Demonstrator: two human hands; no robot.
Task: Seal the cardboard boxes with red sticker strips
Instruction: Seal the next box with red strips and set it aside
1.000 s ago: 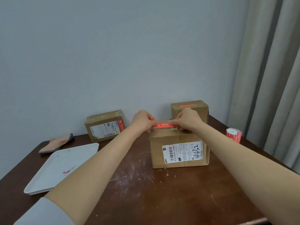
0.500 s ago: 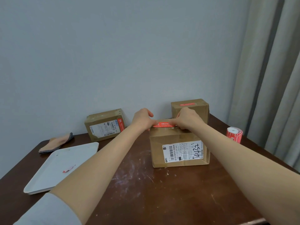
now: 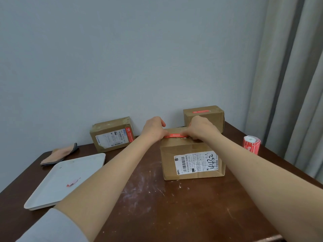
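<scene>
the left hand (image 3: 153, 128) and right hand (image 3: 199, 130) still pinch the ends of the red strip (image 3: 176, 135), now down on top of the box (image 3: 192, 161) near the table's (image 3: 174, 206) back edge, so it looks nearly sealed.

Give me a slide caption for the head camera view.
Left hand and right hand hold a red sticker strip at the top of the nearest cardboard box.

Matt cardboard box (image 3: 192, 165), scuffed wooden table (image 3: 157, 206)
</scene>
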